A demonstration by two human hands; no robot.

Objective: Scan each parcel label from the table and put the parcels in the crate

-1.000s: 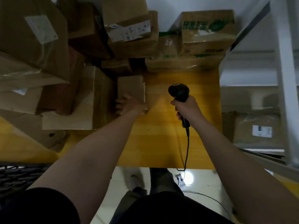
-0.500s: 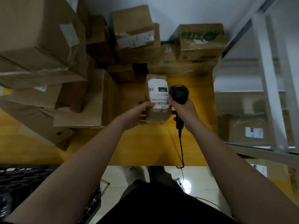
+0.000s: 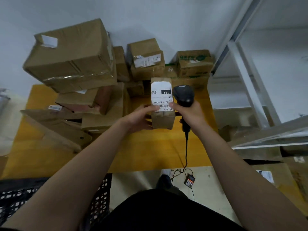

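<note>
Now the small parcel (image 3: 162, 120) is held above the yellow table (image 3: 150, 147), gripped at its near left side by the left hand (image 3: 139, 118), with the label face turned up to the camera. The scanner (image 3: 183, 95) is clasped round its handle by the right hand (image 3: 191, 114), just beside the parcel's right edge, and the thumb is laid on the label's corner.

For a clean read, the barcode should probably be cleared of both thumbs, which crowd its ends. The scanner's head appears to sit alongside the label, not over it, so it would need to be drawn back and tipped onto the bars while the parcel is kept flat and steady. The black mesh crate (image 3: 100, 189) is waiting at the lower left.

On the white label (image 3: 160, 95), seen upside down, "122" is printed white on black, "122-122-C07" below it, with a small QR code and a barcode at the near edge. Green print on a box at the back (image 3: 194, 62) cannot be made out.
</note>
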